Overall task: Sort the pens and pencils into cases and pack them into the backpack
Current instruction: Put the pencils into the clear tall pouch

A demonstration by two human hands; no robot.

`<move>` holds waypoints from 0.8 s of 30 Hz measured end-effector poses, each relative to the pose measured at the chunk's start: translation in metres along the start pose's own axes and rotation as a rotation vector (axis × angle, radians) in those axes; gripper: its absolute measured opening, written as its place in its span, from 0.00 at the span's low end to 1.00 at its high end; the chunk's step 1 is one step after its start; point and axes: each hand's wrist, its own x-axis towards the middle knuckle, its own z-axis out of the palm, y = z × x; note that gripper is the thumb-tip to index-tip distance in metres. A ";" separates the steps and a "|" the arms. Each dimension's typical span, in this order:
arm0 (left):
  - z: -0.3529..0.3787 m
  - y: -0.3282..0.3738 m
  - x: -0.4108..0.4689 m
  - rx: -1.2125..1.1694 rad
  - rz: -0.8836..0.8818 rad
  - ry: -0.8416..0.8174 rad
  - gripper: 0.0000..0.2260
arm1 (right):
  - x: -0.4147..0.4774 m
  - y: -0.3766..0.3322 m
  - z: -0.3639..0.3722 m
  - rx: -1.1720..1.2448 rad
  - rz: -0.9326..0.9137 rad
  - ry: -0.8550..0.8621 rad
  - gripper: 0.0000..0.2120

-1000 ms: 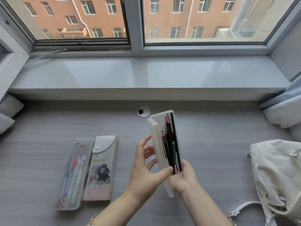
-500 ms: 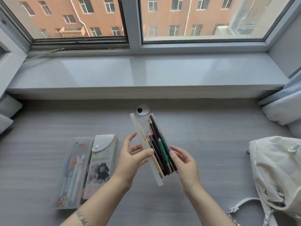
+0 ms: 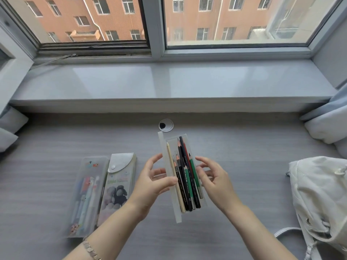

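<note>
The left hand (image 3: pixel 152 182) pinches the clear case (image 3: pixel 180 177) by its left long edge, thumb on top, fingers spread behind. The right hand (image 3: pixel 214 180) is half open at the case's 3 o'clock side, fingertips at or just touching the edge; real grip cannot be told. Inside lie the pencils (image 3: pixel 185 177), tips toward 12 o'clock. The case looks light, stiff and smooth, likely slippery; loose pencils would probably slide if it tilts, so hold both long edges near the middle. At 9 o'clock two more cases lie on the desk (image 3: pixel 244 156): the pen case (image 3: pixel 85 196) and the flap case (image 3: pixel 117 186). The backpack (image 3: pixel 319 194) sits at 3 o'clock.
</note>
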 end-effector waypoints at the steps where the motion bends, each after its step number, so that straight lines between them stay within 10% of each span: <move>1: 0.000 0.000 0.000 0.012 0.002 -0.006 0.31 | 0.004 -0.001 -0.001 -0.068 -0.032 -0.019 0.13; 7: 0.003 0.001 -0.001 0.020 -0.052 -0.035 0.27 | 0.022 -0.007 -0.004 -0.482 -0.093 -0.154 0.19; 24: 0.002 0.005 0.000 0.051 -0.129 -0.120 0.28 | 0.041 -0.017 -0.011 -0.514 0.000 -0.220 0.12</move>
